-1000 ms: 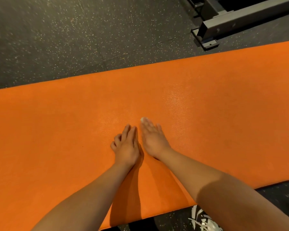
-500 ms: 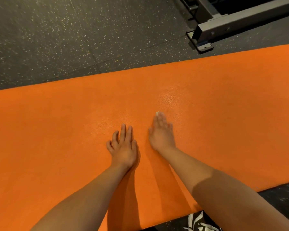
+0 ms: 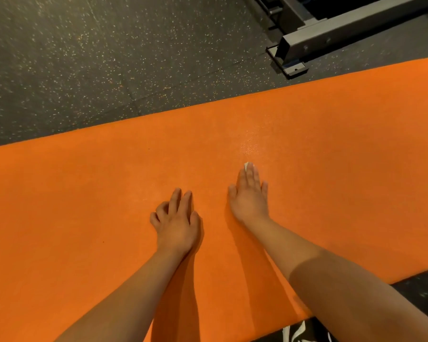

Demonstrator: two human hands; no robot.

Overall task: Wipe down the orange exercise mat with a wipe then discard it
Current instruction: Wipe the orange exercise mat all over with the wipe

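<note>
Orange mat (image 3: 84,193); right hand (image 3: 250,201) presses white wipe (image 3: 246,166) flat.

1. A gym or fitness room, seen looking down at the floor.
2. Dark rubber flooring (image 3: 59,58) flecked with pale specks, with a seam showing, fills the far left.
3. An orange exercise mat (image 3: 331,144) lies flat across it.
4. At the far right, a grey steel equipment frame (image 3: 331,33) rests on a flat foot plate (image 3: 294,68).

Wipe (image 3: 245,165) nearly all hidden under right hand (image 3: 249,196), one white corner showing
</note>
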